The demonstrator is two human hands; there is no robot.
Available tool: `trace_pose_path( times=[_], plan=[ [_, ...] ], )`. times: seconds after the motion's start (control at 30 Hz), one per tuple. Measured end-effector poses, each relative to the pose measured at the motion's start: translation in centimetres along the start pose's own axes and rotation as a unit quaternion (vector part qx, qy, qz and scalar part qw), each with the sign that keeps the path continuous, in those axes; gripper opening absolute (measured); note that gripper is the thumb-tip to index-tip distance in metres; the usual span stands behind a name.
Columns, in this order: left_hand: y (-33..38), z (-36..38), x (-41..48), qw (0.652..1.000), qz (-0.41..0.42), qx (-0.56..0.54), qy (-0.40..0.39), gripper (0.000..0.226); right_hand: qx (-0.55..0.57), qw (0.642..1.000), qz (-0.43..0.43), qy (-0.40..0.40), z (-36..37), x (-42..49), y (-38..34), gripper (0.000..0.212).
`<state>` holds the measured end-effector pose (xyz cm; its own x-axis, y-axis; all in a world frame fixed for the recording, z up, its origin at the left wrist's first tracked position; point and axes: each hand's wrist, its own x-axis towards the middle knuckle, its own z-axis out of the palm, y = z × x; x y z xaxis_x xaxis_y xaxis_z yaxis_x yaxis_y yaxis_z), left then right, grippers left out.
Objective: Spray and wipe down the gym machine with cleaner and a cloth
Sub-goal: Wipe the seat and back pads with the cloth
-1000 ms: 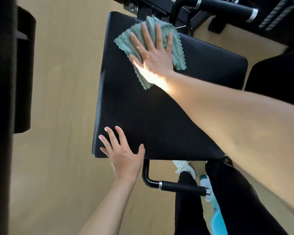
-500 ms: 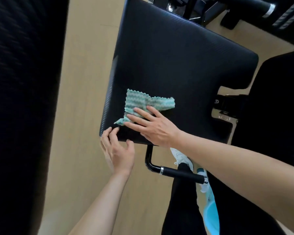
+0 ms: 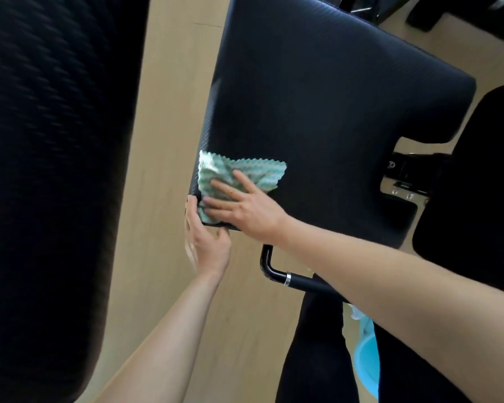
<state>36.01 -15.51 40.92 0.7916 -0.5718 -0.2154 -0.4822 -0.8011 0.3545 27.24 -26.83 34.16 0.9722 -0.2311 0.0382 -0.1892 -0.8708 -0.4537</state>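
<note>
Cloth [image 3: 239, 173] lies at the near-left corner of the pad [image 3: 332, 97] under the flat, spread right hand [image 3: 245, 207], the left hand [image 3: 207, 245] set against that corner, its grip unreadable through blur; risk: the stroke overruns the edge, dropping the cloth to the floor [image 3: 163, 141].
</note>
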Motion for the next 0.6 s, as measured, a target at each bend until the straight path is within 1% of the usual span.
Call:
trace_pose_path(
  times=[0.07,0.1,0.17,0.23,0.33,0.43,0.5,0.6],
  plan=[
    [0.2,-0.2,-0.1,0.999,-0.015,-0.051,0.01,0.082,-0.017,0.997,-0.049,-0.058,1.0,-1.5,-2.3,0.063],
    [0.3,-0.2,-0.1,0.998,-0.007,-0.062,0.017,0.08,-0.021,0.996,-0.052,-0.064,1.4,-2.3,-2.5,0.063],
    [0.5,0.2,-0.2,0.998,0.026,-0.049,0.019,0.077,-0.003,0.998,-0.031,-0.048,1.7,-3.8,-1.5,0.06],
    [1.1,0.8,-0.2,0.999,0.038,-0.037,0.012,0.074,0.025,0.999,0.014,-0.029,1.5,-5.4,0.7,0.06],
    [3.0,1.9,-0.1,0.997,0.066,-0.034,-0.009,0.067,0.035,0.992,0.121,-0.011,-0.2,-7.1,5.0,0.058],
    [5.4,3.4,0.4,0.988,0.127,0.03,-0.079,0.064,0.037,0.971,0.238,-0.001,-2.5,-7.6,10.2,0.057],
    [7.0,4.5,0.7,0.976,0.137,0.114,-0.123,0.068,0.058,0.945,0.323,0.01,-3.7,-7.8,13.8,0.058],
    [8.0,5.2,0.8,0.953,0.135,0.222,-0.157,0.091,0.101,0.882,0.459,0.025,-5.2,-8.9,18.9,0.063]
  ],
)
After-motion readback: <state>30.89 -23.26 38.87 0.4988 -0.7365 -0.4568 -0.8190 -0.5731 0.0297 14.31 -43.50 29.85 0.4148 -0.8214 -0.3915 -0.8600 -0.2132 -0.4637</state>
